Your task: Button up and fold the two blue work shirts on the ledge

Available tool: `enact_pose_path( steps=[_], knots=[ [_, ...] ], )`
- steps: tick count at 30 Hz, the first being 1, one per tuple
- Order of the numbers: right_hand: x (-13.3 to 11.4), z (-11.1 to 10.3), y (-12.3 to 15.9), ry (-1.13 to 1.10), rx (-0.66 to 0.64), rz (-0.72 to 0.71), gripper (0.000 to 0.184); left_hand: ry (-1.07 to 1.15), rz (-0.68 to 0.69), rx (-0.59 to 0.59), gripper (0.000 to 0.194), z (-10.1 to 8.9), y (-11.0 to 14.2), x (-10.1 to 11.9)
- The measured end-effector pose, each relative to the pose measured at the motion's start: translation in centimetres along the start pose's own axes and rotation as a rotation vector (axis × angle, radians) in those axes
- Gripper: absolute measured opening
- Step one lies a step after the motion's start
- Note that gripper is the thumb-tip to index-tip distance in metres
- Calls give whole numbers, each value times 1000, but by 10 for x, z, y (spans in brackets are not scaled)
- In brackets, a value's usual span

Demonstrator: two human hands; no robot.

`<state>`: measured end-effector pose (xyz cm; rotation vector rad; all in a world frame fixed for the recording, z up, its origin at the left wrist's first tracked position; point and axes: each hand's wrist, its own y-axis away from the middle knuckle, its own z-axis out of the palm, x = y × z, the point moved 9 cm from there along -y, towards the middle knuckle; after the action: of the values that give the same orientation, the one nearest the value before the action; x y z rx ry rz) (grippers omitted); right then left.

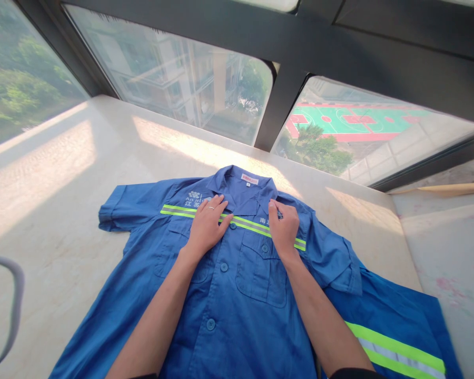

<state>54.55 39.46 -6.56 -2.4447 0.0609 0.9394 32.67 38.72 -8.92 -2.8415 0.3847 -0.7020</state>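
A blue short-sleeved work shirt [225, 295] lies spread front side up, its collar toward the window. A yellow-green and grey reflective stripe [248, 225] crosses its chest, with buttons running down the middle. My left hand [208, 223] rests flat on the chest just below the collar, fingers stretched out and a ring on one. On the other side, my right hand [283, 226] pinches the tip of the shirt's collar between thumb and bent fingers. White printed characters show beside both hands, partly covered by them.
Another blue garment [383, 305] with a wide reflective band lies under the shirt's right side. The pale stone sill [55, 210] carries everything. Dark window frames [276, 105] stand beyond the collar. A grey curved bar [18, 300] enters at the left edge.
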Motion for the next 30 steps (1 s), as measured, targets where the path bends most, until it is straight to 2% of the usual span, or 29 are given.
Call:
enact_pose_path(
  steps=[9, 13, 17, 21, 26, 30],
  knots=[
    [-11, 9, 5, 252, -49, -137, 22, 0, -6, 5, 43, -2, 0, 1],
    [-21, 28, 12, 245, -201, -264, 23, 5, -8, 7, 42, -2, 0, 1],
    [-13, 43, 15, 193, -330, -237, 22, 15, -19, 10, 42, -2, -1, 1],
    [-8, 41, 14, 175, -310, -212, 24, 8, -11, 9, 42, -2, -1, 1],
    [-9, 37, 12, 192, -258, -214, 39, -11, 0, 15, 42, -1, -1, 1],
    [-12, 34, 11, 202, -241, -236, 37, -23, 1, 19, 42, -1, 0, 0]
  ],
)
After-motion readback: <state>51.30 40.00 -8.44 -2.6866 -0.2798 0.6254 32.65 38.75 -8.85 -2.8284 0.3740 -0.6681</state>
